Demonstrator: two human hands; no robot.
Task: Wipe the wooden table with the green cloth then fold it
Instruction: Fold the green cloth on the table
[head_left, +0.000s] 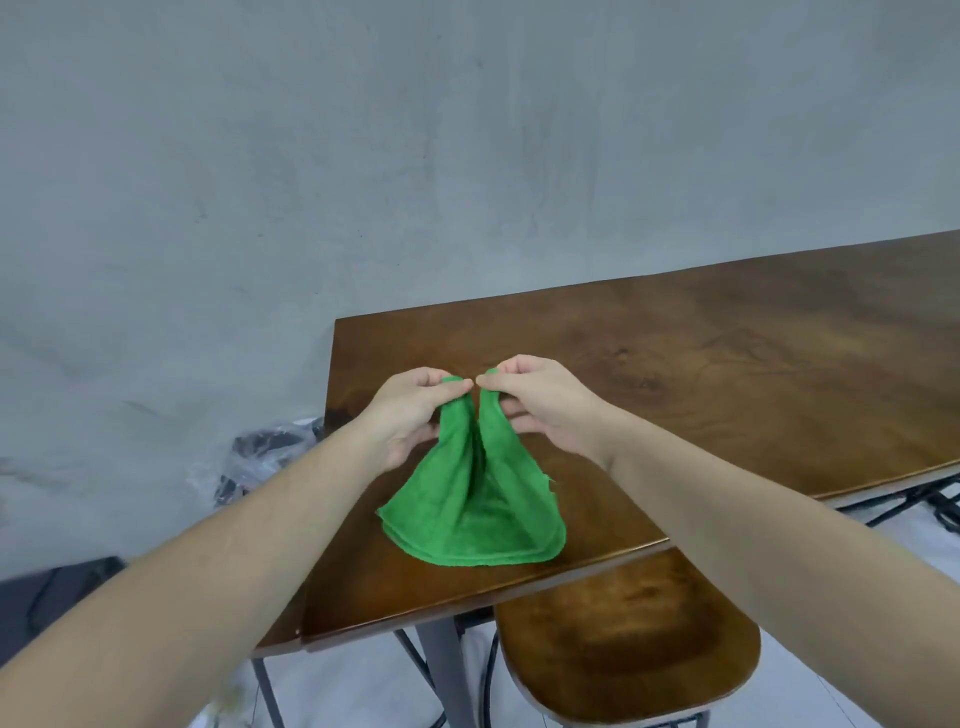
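Observation:
A green cloth (470, 506) rests on the dark wooden table (727, 374) near its left front corner. Its lower edge lies doubled on the wood while two upper corners are lifted. My left hand (410, 415) pinches the left raised corner between thumb and fingers. My right hand (540, 405) pinches the right raised corner. The two pinched corners almost touch above the table, so the cloth hangs in a tent shape with a crease down the middle.
A wooden stool seat (634, 639) stands under the table's front edge at the lower right. Clear plastic wrap with dark items (270, 457) lies on the floor left of the table. A grey wall (363, 156) runs behind.

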